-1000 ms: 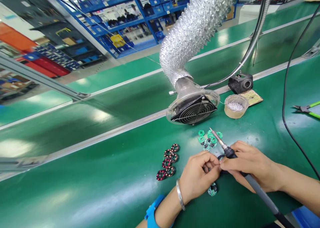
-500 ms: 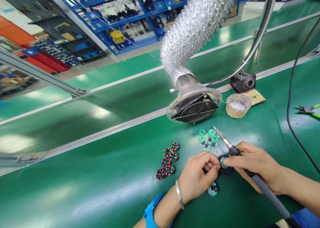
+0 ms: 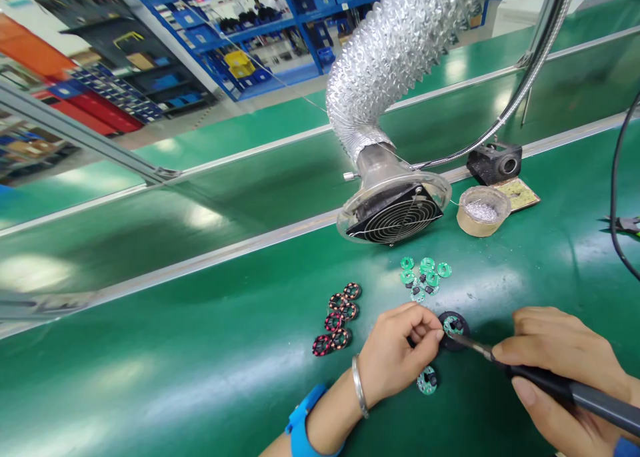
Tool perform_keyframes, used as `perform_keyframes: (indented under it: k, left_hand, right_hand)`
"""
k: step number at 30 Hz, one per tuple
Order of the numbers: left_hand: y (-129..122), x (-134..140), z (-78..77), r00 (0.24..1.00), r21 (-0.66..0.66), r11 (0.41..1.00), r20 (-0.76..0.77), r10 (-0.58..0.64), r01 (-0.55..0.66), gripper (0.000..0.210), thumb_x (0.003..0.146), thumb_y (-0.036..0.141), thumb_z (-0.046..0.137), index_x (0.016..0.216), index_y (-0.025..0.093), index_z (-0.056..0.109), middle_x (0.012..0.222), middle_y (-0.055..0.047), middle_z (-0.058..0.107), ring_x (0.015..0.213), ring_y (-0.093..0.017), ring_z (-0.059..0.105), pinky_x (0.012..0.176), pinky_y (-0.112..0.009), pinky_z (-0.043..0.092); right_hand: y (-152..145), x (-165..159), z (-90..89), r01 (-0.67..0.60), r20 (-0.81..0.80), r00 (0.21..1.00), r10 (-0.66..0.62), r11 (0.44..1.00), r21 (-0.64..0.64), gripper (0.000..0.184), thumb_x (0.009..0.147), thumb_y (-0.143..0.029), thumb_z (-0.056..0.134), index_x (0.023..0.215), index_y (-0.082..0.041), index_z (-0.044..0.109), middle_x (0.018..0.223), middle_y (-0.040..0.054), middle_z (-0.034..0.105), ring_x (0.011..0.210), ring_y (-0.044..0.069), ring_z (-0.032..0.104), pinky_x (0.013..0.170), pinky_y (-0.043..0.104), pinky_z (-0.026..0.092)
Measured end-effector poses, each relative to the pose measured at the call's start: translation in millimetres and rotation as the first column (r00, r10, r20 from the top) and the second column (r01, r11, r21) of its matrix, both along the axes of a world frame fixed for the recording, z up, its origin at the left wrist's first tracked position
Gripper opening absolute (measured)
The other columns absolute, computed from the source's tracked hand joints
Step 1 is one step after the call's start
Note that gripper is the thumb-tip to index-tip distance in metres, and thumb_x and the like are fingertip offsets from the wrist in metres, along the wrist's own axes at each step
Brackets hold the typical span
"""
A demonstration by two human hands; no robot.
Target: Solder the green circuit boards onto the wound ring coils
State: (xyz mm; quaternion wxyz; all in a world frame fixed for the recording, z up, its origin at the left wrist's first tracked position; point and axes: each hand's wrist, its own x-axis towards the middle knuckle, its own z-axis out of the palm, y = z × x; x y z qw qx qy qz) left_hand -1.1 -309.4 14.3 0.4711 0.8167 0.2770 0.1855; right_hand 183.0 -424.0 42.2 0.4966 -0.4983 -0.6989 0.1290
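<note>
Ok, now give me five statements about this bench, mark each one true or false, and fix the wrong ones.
1. The right hand holds a soldering iron. True.
2. The iron's tip points straight up. False: it is down at the round board in the black round piece.
3. The copper-and-red ring parts lie to the left of the loose green boards. True.
4. All ten fingers are spread wide. False: the left hand has its thumb and finger pinched together beside the black round piece.
5. The pale tub stands to the right of the fan. True.
</note>
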Motion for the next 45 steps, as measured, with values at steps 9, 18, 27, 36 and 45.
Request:
perform_keyframes:
  k: [9, 18, 27, 36, 45]
  left_hand:
    - [-1, 0, 0.1, 1.0, 0.01, 1.0, -0.006, 0.009, -0.009, 0.009, 0.08, 0.014, 0.057, 0.073, 0.016, 0.063, 0.063, 0.001, 0.059, 0.054, -0.008, 0.053, 0.051, -0.016, 0.045]
    - [-2, 0, -0.7, 1.0, 0.026, 1.0, 0.005, 0.0, 0.0, 0.008, 0.079, 0.013, 0.058, 0.073, 0.016, 0.062, 0.063, 0.0, 0.059, 0.053, -0.008, 0.054, 0.051, -0.015, 0.045]
    - [0, 0, 0.4, 1.0, 0.042, 0.999, 0.004, -0.008, 0.008, 0.009, 0.08, 0.013, 0.056, 0.073, 0.015, 0.062, 0.064, 0.0, 0.059, 0.054, -0.008, 0.053, 0.053, -0.015, 0.046]
    - [-2, 1, -0.2, 1.0, 0.076, 0.997, 0.009, -0.019, 0.019, 0.01, 0.08, 0.01, 0.054, 0.075, 0.015, 0.061, 0.065, 0.0, 0.058, 0.055, -0.008, 0.054, 0.054, -0.015, 0.046]
    - [-11, -1, 0.8, 0.998, 0.3, 0.953, 0.038, -0.057, 0.043, 0.007, 0.08, 0.011, 0.057, 0.081, 0.015, 0.062, 0.07, 0.0, 0.055, 0.052, -0.007, 0.047, 0.05, -0.017, 0.04]
  right_hand:
    - [0, -5, -8.2, 0.038, -0.017, 0.999, -0.037, 0.999, 0.021, 0.023, 0.078, -0.015, 0.048, 0.096, -0.023, 0.059, 0.054, -0.0002, 0.05, 0.041, 0.016, 0.043, 0.044, 0.032, 0.036]
    - [1, -4, -9.3, 0.008, 0.008, 1.0, -0.009, 0.999, 0.036, 0.025, 0.077, -0.013, 0.048, 0.098, -0.022, 0.058, 0.054, 0.0008, 0.053, 0.041, 0.016, 0.044, 0.044, 0.033, 0.037]
    - [2, 6, 9.6, 0.007, 0.0, 1.0, -0.007, 1.0, 0.017, 0.026, 0.081, -0.014, 0.048, 0.105, -0.02, 0.058, 0.058, 0.0025, 0.055, 0.049, 0.019, 0.052, 0.045, 0.033, 0.039]
    - [26, 0, -26.1, -0.043, 0.105, 0.994, 0.042, 0.999, 0.006, 0.034, 0.088, -0.004, 0.05, 0.118, -0.018, 0.056, 0.07, 0.0001, 0.06, 0.059, 0.013, 0.051, 0.055, 0.025, 0.043]
    - [29, -2, -35.5, -0.089, 0.166, 0.982, 0.092, 0.996, -0.026, 0.034, 0.087, -0.001, 0.046, 0.115, -0.018, 0.055, 0.075, 0.0013, 0.059, 0.064, 0.014, 0.045, 0.06, 0.027, 0.042]
